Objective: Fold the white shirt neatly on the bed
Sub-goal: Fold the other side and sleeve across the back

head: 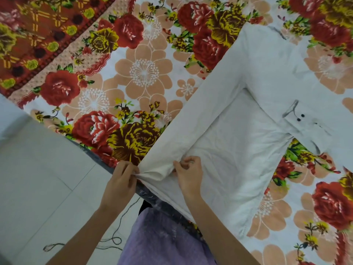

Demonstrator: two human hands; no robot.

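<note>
A white shirt [238, 142] of thin, creased cotton is spread on the bed [133, 73], which is covered by a floral sheet in red, yellow and peach. One long sleeve [298, 104] is laid across the body; 2 dark buttons [300, 117] are seen on its cuff. The bunched hem at the bed's edge is pinched by the left hand [122, 180] and the right hand [188, 174]. Smooth pale floor tiles [38, 169] are seen below.
</note>
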